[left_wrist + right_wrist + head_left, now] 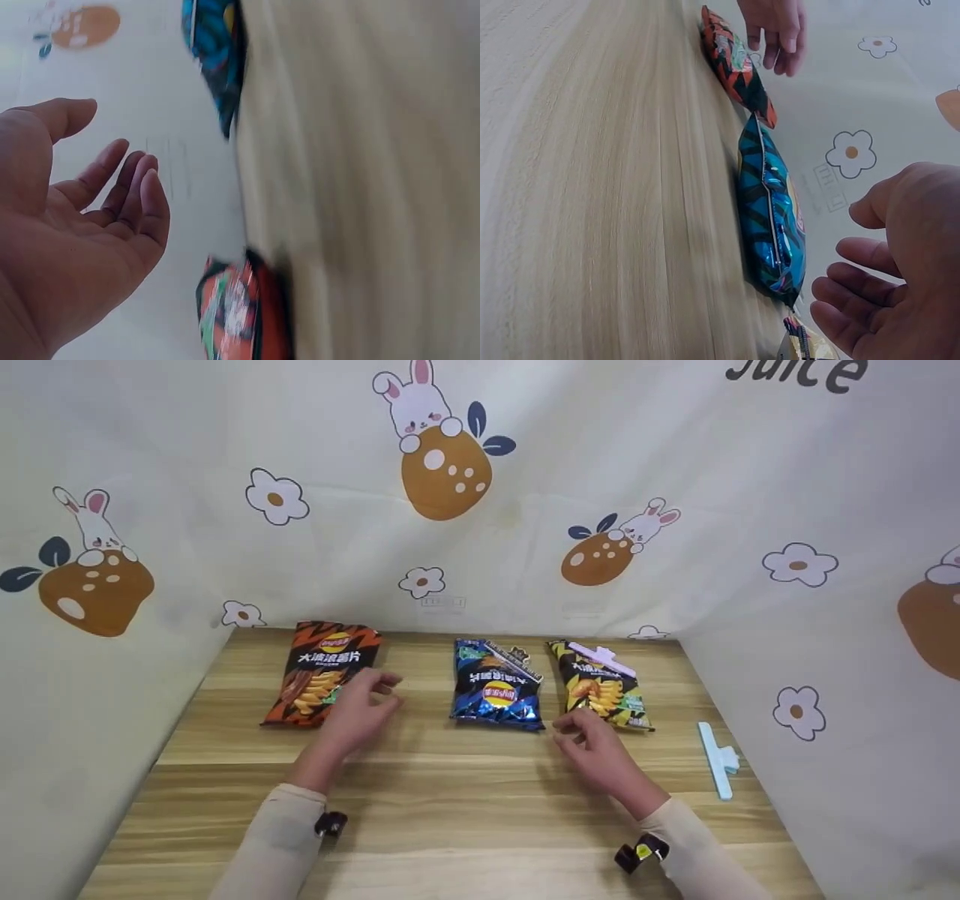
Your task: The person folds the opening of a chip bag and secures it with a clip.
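Far left, the orange-and-black chip bag (324, 666) lies on the wooden table (465, 817), the left hand (361, 709) hovering by its right edge, thumb apart from loosely bent fingers; mid-table, the blue bag (495, 695) wears a clip (514, 661); next, the right hand (598, 748), thumb also apart, hovers near the yellow-and-black bag (596, 688), pink clip (604, 658) on top; far right, a pale blue clip (716, 761).

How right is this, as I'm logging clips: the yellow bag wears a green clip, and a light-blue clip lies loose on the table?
Not green: in the head view, the clip on the yellow bag is pinkish-lilac. The rest stands.
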Tool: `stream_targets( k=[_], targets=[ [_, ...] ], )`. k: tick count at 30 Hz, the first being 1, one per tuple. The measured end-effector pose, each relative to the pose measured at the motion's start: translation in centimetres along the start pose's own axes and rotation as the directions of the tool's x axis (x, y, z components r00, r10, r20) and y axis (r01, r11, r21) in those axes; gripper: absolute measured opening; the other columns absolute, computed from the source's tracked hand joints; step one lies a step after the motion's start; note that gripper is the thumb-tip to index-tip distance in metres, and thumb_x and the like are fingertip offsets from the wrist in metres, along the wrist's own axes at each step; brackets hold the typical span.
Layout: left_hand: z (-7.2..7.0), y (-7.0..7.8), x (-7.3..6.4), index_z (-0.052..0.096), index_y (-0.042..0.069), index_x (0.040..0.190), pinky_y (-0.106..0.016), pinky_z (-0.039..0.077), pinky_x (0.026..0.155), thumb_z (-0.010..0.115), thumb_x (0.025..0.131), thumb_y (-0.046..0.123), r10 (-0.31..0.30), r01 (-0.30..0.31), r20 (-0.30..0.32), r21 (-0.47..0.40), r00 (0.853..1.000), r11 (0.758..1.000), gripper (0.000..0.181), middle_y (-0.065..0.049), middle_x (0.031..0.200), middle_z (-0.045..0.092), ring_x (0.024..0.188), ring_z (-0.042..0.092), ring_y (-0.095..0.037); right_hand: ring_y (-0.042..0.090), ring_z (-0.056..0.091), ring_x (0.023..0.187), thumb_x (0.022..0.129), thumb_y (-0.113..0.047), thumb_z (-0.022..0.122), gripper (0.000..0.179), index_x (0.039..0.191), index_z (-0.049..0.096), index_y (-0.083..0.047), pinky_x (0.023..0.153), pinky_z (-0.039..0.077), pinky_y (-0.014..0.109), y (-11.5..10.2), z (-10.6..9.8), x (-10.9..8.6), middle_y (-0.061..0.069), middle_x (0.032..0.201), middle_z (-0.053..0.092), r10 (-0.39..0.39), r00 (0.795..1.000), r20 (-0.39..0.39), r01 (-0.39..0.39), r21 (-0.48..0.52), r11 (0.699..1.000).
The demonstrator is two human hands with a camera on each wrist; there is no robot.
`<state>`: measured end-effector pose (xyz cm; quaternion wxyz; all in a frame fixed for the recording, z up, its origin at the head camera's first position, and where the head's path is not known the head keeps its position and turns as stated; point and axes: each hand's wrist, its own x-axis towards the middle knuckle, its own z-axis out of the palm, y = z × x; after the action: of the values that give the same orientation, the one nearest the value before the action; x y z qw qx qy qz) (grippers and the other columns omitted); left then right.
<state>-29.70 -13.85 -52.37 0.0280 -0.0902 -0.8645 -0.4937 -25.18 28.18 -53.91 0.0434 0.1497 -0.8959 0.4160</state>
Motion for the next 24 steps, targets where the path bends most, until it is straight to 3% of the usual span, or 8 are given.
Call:
stream_targets(
  k=[3,6,12,17,24],
  targets=[
    [-2.9,-1.1,0.6,0.067,0.000,0.137,-0.053,0.053,0.110,0.072,0.107,0.015,-0.017,0.019,-0.092,0.019,0.996,1.000,0.034,-0.021,0.138,0.063,0.127,0.062,-0.036,0.020,0.068,0.102,0.102,-0.007,0.076,0.013,0.115,0.074,-0.004,0.090,0.061,0.035,-0.1,-0.1,0.0,0.005,0.112,0.071,0.005,1.000,0.006,-0.005,-0.003,1.000],
    [-5.5,-2.2,1.3,0.063,-0.002,0.142,-0.057,0.049,0.114,0.069,0.109,0.017,-0.070,0.078,-0.180,0.037,0.981,0.996,0.038,-0.023,0.143,0.055,0.133,0.057,-0.040,0.019,0.068,0.101,0.103,-0.007,0.075,0.013,0.115,0.074,-0.004,0.089,0.060,0.034,-0.3,-0.1,0.0,0.003,0.110,0.071,0.010,1.000,0.012,-0.010,-0.006,1.000],
    [-8.9,-4.3,3.0,0.051,-0.002,0.157,-0.064,0.038,0.124,0.066,0.110,0.032,-0.219,0.249,-0.307,0.061,0.926,0.967,0.059,-0.029,0.158,0.042,0.146,0.046,-0.049,0.017,0.067,0.100,0.103,-0.007,0.075,0.012,0.114,0.075,-0.005,0.089,0.060,0.034,-0.6,-0.2,0.0,0.001,0.110,0.070,0.047,0.999,0.025,-0.047,-0.001,0.999],
    [-10.1,-6.5,4.7,0.030,-0.004,0.169,-0.066,0.032,0.127,0.057,0.112,0.046,-0.350,0.381,-0.277,0.067,0.895,0.922,0.081,-0.035,0.169,0.029,0.154,0.036,-0.052,0.016,0.066,0.099,0.103,-0.008,0.075,0.009,0.112,0.075,-0.008,0.089,0.060,0.034,-0.6,-0.2,-0.2,0.001,0.110,0.069,0.069,0.997,0.034,-0.069,0.006,0.998],
    [-11.1,-8.5,5.5,0.013,-0.006,0.173,-0.064,0.026,0.131,0.050,0.113,0.055,-0.463,0.476,-0.196,0.022,0.864,0.879,0.093,-0.036,0.175,0.019,0.161,0.028,-0.051,0.016,0.065,0.097,0.103,-0.007,0.075,0.007,0.107,0.075,-0.012,0.087,0.059,0.032,-0.5,-0.3,-0.2,-0.001,0.107,0.068,0.046,0.998,0.033,-0.046,0.004,0.999]
  ],
)
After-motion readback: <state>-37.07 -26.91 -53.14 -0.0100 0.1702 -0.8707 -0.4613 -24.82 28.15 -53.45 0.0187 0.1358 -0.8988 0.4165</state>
